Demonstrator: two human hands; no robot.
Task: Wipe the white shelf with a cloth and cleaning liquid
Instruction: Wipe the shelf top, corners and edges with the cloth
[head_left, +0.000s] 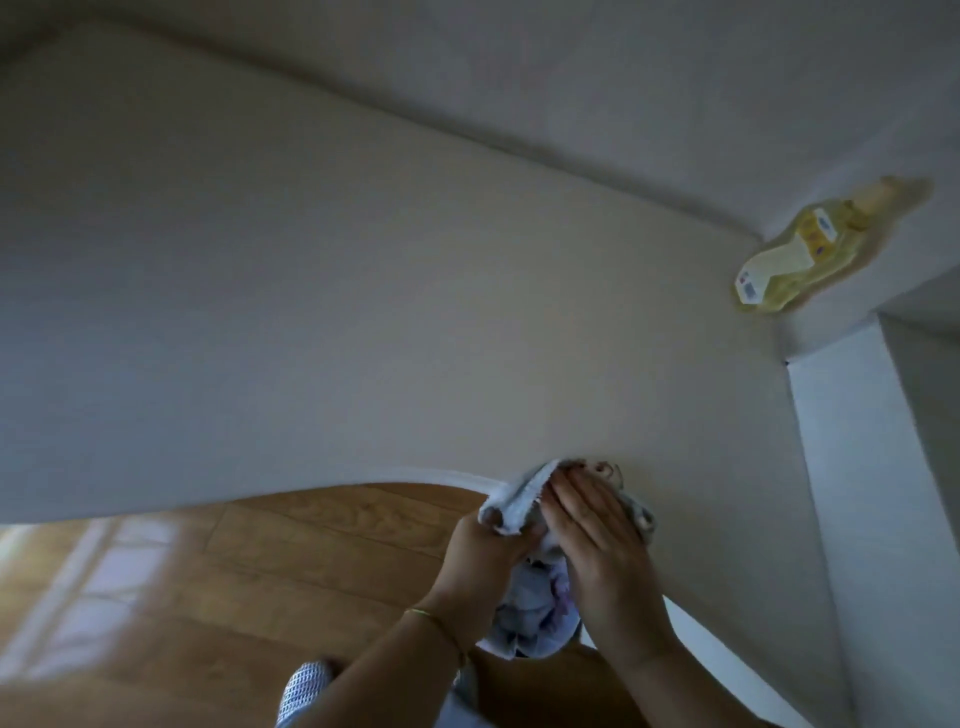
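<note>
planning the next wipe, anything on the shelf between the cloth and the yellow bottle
Nothing: in the head view, only bare white shelf runs from the cloth to the yellow bottle.

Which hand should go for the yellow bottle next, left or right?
Right, probably. The yellow bottle sits in the far right corner of the white shelf. The right hand lies flat on the cloth, while the left hand grips it.

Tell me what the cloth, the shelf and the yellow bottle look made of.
The cloth: looped terry fabric, pale blue-white, fuzzy nap at its edge. The shelf: smooth matte white board, probably painted or laminated; no grain shows. The bottle: likely translucent yellow plastic with a paper label; too blurred to confirm.
</note>
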